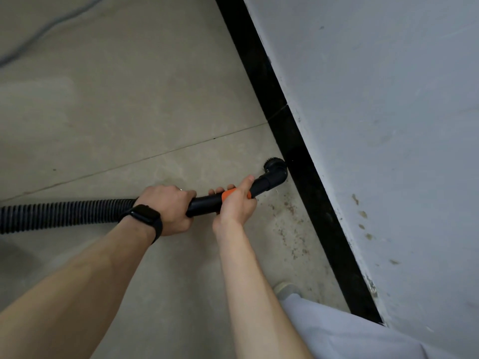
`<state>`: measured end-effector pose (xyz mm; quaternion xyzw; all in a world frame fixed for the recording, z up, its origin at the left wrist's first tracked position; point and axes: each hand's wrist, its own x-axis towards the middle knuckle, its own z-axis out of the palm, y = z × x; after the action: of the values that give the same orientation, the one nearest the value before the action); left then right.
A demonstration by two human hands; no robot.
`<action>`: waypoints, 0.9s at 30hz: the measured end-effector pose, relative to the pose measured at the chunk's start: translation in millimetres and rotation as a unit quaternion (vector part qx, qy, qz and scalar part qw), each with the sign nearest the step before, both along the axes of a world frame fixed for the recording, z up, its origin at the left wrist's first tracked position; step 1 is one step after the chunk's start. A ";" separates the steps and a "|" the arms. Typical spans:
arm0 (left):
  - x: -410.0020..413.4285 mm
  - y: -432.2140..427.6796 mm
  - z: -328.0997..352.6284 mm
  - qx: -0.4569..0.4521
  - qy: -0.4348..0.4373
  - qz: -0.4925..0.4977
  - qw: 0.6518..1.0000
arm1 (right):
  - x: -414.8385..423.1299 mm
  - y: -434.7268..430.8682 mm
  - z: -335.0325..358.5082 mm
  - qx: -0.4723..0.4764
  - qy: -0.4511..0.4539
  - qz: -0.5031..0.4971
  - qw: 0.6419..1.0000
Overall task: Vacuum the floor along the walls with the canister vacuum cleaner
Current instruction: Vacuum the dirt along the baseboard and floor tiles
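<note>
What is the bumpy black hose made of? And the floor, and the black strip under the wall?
The hose looks like flexible plastic: matte black with close ribs. The floor seems to be large stone or ceramic tiles, pale grey with thin joint lines. The black strip looks like glossy tile too, since a joint crosses it, but I can't be sure.

A ribbed black plastic vacuum hose (64, 213) runs into a smooth, matt black plastic wand (207, 203) with a glossy orange plastic collar (228, 194) and a bristled black brush nozzle (274, 167). The pale grey floor tiles (129, 99) look smooth and faintly glossy, speckled brown near the glossy black skirting (298, 141) below a matt, scuffed white painted wall (388, 99).
</note>
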<state>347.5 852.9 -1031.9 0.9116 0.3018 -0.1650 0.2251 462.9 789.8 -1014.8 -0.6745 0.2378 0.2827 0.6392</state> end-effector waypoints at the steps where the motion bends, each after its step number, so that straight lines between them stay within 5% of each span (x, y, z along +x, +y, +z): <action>1: 2.9 1.0 -0.8 0.000 -0.004 0.000 1.000 | 2.8 1.0 0.0 0.003 -0.001 -0.001 1.000; 11: 25.0 1.6 -6.9 0.005 -0.018 0.018 1.000 | 26.4 4.1 -7.2 -0.001 -0.001 0.000 1.000; 21: 26.4 36.6 1.7 -0.150 -0.048 0.178 0.971 | 33.9 62.3 5.3 0.071 0.020 0.061 0.995; 27: 10.1 42.5 14.3 -0.134 -0.011 0.121 0.983 | 16.7 64.0 1.0 0.043 0.027 0.009 0.999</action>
<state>357.5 895.5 -1017.6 0.8316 0.3822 -0.1656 0.3673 479.6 853.8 -1013.8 -0.6405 0.2363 0.3168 0.6585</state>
